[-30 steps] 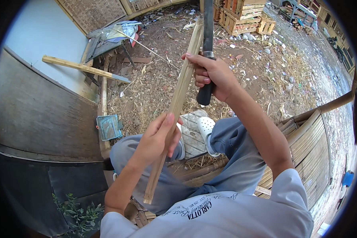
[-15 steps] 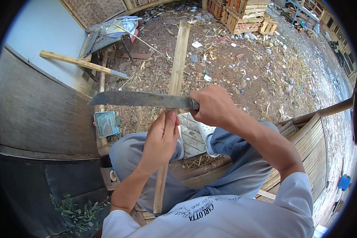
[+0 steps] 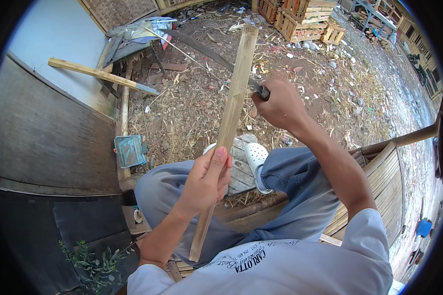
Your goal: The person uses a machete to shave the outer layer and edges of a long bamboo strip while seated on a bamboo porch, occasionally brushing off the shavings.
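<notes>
My left hand (image 3: 207, 178) is closed around the lower part of a long wooden strip (image 3: 235, 98), thumb lying along its face. The strip slants from near my lap up and away to the right over the ground. My right hand (image 3: 282, 102) grips a machete (image 3: 200, 47) by its dark handle. Its long dark blade points far and left, passing behind the upper part of the strip, which hides a piece of it. I cannot tell whether the blade touches the wood.
White clogs (image 3: 256, 158) are on my feet, over a slatted board (image 3: 238, 177). Wooden crates (image 3: 300, 24) stand at the far right, a low table (image 3: 125, 49) at the far left. Another wooden bar (image 3: 101, 75) leans by the wall. Bamboo slats (image 3: 379, 182) lie at my right.
The machete has moved away from me along the strip, from crossing it just above my left hand to its upper part, and its tip has swung farther away. The strip tilts more to the right.
</notes>
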A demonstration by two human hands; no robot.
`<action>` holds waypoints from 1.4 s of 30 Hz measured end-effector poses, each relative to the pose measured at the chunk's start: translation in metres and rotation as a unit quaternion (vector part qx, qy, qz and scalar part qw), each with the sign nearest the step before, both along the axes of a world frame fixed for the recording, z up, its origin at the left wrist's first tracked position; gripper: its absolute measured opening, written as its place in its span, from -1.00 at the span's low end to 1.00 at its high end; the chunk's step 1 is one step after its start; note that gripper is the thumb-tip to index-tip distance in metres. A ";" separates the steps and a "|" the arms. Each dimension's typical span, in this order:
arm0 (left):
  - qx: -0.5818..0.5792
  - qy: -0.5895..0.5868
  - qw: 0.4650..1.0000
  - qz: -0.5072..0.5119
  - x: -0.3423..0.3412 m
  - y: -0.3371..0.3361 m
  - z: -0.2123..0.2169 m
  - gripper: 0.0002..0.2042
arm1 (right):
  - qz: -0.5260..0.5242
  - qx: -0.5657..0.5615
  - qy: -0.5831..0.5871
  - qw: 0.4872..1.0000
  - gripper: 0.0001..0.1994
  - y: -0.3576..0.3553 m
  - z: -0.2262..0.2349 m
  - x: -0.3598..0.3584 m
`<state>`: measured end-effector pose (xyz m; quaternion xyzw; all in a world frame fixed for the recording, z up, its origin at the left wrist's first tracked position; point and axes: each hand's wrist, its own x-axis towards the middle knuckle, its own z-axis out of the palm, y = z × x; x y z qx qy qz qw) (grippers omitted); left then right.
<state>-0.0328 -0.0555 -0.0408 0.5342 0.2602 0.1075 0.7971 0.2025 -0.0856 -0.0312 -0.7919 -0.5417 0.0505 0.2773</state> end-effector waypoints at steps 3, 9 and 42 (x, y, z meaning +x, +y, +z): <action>-0.034 -0.006 0.998 0.044 -0.002 0.003 0.003 -0.66 | -0.056 -0.031 0.061 0.996 -0.74 0.002 -0.001 -0.003; 0.023 -0.007 0.998 0.064 -0.003 0.003 0.002 -0.63 | -0.073 0.053 0.110 0.990 -0.73 -0.007 0.003 0.020; 0.289 0.138 0.940 0.113 -0.004 -0.006 -0.016 -0.68 | 0.189 -0.084 -0.090 0.974 -0.92 -0.011 -0.016 -0.044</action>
